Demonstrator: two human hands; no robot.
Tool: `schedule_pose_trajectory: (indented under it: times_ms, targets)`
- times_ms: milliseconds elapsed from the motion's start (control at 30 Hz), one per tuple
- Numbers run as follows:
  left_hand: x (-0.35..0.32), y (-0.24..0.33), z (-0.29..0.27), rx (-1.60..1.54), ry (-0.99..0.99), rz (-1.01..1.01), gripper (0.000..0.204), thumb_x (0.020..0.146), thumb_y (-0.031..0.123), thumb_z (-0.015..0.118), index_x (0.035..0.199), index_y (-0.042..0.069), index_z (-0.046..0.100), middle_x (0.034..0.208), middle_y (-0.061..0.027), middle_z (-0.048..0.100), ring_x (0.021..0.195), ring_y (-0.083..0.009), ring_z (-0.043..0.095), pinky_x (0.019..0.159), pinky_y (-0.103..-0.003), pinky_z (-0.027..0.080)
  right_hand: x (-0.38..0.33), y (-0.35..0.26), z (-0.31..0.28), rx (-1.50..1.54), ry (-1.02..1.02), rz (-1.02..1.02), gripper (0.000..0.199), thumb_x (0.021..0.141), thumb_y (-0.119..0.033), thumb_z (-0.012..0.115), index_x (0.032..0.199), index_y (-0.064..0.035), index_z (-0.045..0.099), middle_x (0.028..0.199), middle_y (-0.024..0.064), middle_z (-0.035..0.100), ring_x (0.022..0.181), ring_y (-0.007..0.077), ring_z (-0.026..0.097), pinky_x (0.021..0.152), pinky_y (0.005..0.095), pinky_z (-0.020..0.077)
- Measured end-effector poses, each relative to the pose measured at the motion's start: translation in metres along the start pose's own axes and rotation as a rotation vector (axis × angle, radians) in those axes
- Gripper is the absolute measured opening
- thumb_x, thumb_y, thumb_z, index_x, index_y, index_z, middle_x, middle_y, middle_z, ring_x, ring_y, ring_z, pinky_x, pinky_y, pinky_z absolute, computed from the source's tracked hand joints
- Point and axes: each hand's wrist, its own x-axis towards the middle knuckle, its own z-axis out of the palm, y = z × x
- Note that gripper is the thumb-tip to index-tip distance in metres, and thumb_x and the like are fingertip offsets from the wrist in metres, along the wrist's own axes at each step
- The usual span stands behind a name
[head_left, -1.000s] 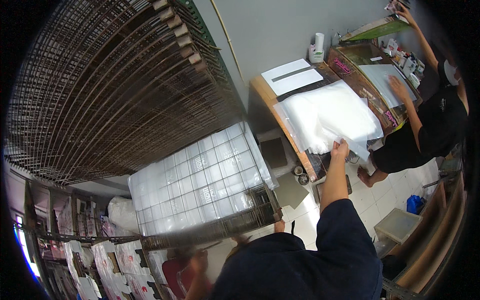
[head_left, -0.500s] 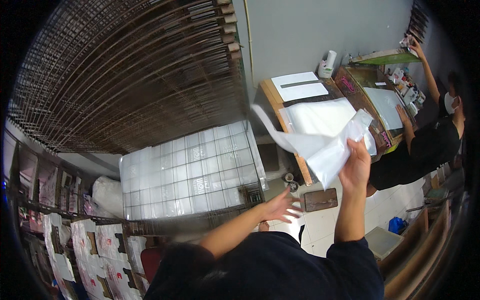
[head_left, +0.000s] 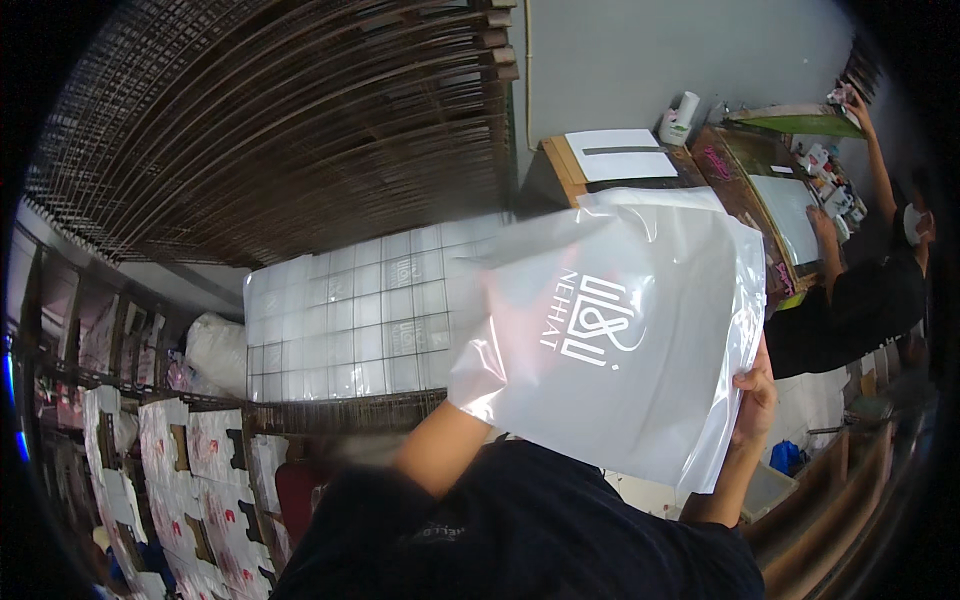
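Observation:
A translucent plastic bag (head_left: 650,400) with a white printed logo is spread out in front of me. My right hand (head_left: 757,405) is closed on its right edge, the thumb lying over the film. Through the plastic, my left hand (head_left: 522,325) shows as a blurred pink shape behind or inside the left part of the bag; its fingers cannot be made out. To the left, similar printed bags (head_left: 365,300) lie on a wire drying rack (head_left: 330,404). Part of a pile of plain bags (head_left: 665,197) shows on the work table beyond the held bag.
Raised wire rack tiers (head_left: 300,120) hang over the bags at the left. A co-worker (head_left: 850,310) at the right holds up a green-edged screen frame (head_left: 800,120) over a printing board. White sheets (head_left: 620,155) and a white bottle (head_left: 680,120) are at the back. Wrapped cartons (head_left: 220,445) stand lower left.
The crumpled bag in my right hand is now spread open with its print showing. My left hand has moved up behind the film. The view has shifted slightly.

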Motion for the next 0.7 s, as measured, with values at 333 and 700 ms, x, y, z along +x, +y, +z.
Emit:
schedule_pose_trajectory:
  times_ms: [333,700]
  targets:
    - [-0.054,0.049,0.013,0.046,0.006,0.272,0.084,0.074,0.071,0.031,0.131,0.009,0.033,0.129,-0.0122,0.042,0.118,-0.0304,0.039,0.096,-0.049,0.031,0.023,0.025,0.023,-0.018,-0.191,0.106,0.080,0.050,-0.004,0.049,0.128,0.0031,0.030,0.112,0.0178,0.052,0.095,0.0245,0.058,0.084,0.0322,0.0483]
    - [-0.094,0.078,0.010,0.068,0.055,0.354,0.080,0.077,0.067,0.035,0.130,0.007,0.033,0.128,-0.0127,0.043,0.118,-0.0300,0.040,0.098,-0.048,0.030,0.031,0.047,0.063,-0.002,-0.268,0.175,0.079,0.051,-0.003,0.046,0.128,0.0026,0.030,0.111,0.0184,0.052,0.094,0.0252,0.058,0.082,0.0311,0.0491]
